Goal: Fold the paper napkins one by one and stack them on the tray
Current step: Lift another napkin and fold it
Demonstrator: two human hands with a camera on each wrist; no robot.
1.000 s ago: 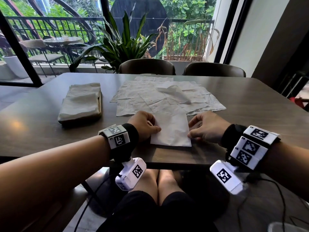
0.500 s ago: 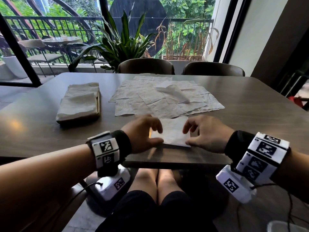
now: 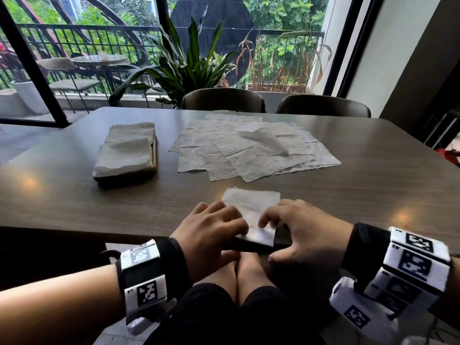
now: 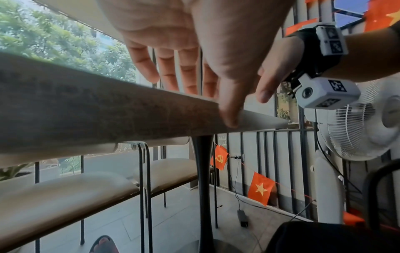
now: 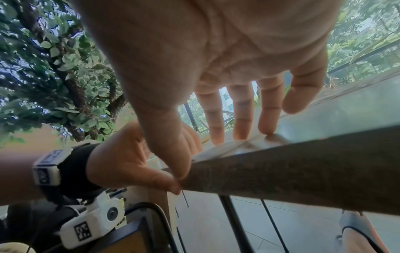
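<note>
A small folded white napkin (image 3: 251, 207) lies at the near edge of the dark table (image 3: 373, 185), its near end slightly over the edge. My left hand (image 3: 224, 220) presses its left part with straight fingers (image 4: 186, 75), thumb down over the table edge. My right hand (image 3: 281, 220) presses its right part (image 5: 227, 149) with fingers straight, and its thumb also reaches the edge. A spread of several unfolded napkins (image 3: 249, 148) lies mid-table. At the left stands the tray (image 3: 154, 155) with a stack of folded napkins (image 3: 124, 153).
Two dark chairs (image 3: 222, 100) (image 3: 323, 107) stand at the table's far side, with a potted plant (image 3: 189, 68) behind them. A white fan (image 4: 363, 123) stands to the right, beyond the table. My knees are under the near edge.
The napkin looks shorter than a second ago and sits closer to the near edge. Both hands moved from its sides onto its near part and now press it flat.
</note>
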